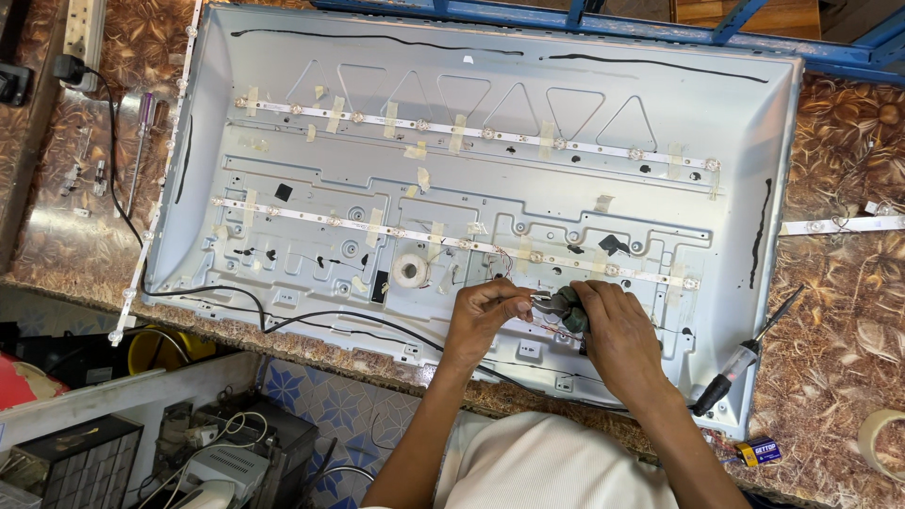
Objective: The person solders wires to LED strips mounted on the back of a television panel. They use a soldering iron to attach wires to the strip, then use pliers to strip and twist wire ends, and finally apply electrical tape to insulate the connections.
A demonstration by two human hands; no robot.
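A large grey metal television back panel [471, 132] lies face up on a patterned brown countertop. Thin light strips [471, 132] taped with beige tape run across it. Over the panel's lower middle, my left hand [481, 316] pinches thin red wires near a strip. Right beside it, my right hand [613, 330] grips a dark handled tool [566, 306] whose metal tip meets the fingers of my left hand. A roll of tape [411, 271] sits just left of my hands.
A soldering iron with a black handle [745, 358] leans on the panel's right corner. A small battery [759, 452] and a tape roll [881, 438] lie at the right edge. A screwdriver [141, 141] and black cable [113, 160] lie left. Cluttered shelves sit below.
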